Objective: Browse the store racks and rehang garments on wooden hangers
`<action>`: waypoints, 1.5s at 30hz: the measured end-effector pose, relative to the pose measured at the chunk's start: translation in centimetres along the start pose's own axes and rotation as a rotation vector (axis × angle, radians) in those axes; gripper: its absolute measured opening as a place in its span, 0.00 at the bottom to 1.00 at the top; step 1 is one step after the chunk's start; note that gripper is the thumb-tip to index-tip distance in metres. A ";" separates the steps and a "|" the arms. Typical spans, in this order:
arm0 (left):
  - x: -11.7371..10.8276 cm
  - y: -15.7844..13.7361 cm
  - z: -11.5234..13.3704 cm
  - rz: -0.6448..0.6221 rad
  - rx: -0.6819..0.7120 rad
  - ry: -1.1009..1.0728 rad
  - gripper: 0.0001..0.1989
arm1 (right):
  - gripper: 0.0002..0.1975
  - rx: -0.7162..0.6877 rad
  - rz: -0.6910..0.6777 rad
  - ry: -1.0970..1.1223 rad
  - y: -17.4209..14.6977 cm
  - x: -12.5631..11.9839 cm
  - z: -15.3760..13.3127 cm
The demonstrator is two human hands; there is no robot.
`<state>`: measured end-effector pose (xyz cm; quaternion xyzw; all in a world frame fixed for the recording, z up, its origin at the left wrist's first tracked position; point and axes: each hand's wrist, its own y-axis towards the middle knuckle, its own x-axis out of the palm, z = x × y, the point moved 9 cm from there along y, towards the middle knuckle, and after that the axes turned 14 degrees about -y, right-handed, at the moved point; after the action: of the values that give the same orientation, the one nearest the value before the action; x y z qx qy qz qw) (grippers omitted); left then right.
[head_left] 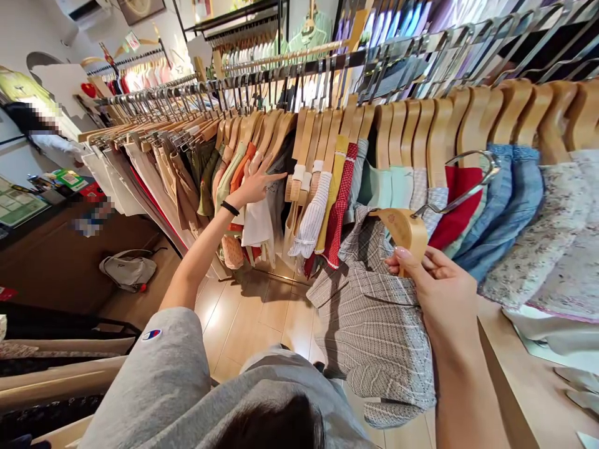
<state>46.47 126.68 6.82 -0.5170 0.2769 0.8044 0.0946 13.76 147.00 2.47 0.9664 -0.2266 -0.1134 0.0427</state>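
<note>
In the head view, a wooden hanger (407,234) was held by the right hand (437,284), the thumb and fingers closed around its curved body. Its metal hook (472,187) was turned up to the right, clear of the rail (346,60). From this hanger a grey plaid garment (379,330) was hung — draped low in front of the body, between the person and the rack. The left hand (257,182) was stretched out with its fingers spread before the hanging clothes, and nothing was seen in its grasp; whether any cloth was touched could not be told. A black band (230,207) was worn on that wrist.

Just right of the left hand, a white striped garment (316,215), a mustard one (334,193) and a red dotted one (345,199) were hung. Further right, blue denim (519,193) and floral pieces (538,240) were lined up; at far left, pale trousers (112,174). Beyond these — on the floor — a light backpack (128,269) was seen.
</note>
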 end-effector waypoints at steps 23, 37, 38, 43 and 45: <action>-1.7 1.8 2.2 0.164 -0.067 -0.064 0.24 | 0.24 -0.001 -0.020 0.008 0.0 -0.1 0.0; -0.7 4.0 2.3 0.065 0.049 -0.082 0.26 | 0.25 0.002 -0.027 0.018 -0.2 -0.2 0.0; -0.6 4.0 2.6 0.061 0.055 -0.075 0.24 | 0.25 0.005 -0.027 0.020 -0.2 -0.2 0.0; -0.3 3.7 4.7 0.102 0.086 -0.019 0.18 | 0.27 0.001 -0.066 0.041 -0.6 0.0 0.0; -0.2 3.7 5.3 0.145 0.103 -0.010 0.17 | 0.27 -0.006 -0.108 0.055 -0.9 -0.2 -0.1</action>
<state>40.78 126.53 9.98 -0.4859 0.3540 0.7965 0.0638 14.04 147.89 2.49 0.9798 -0.1728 -0.0897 0.0455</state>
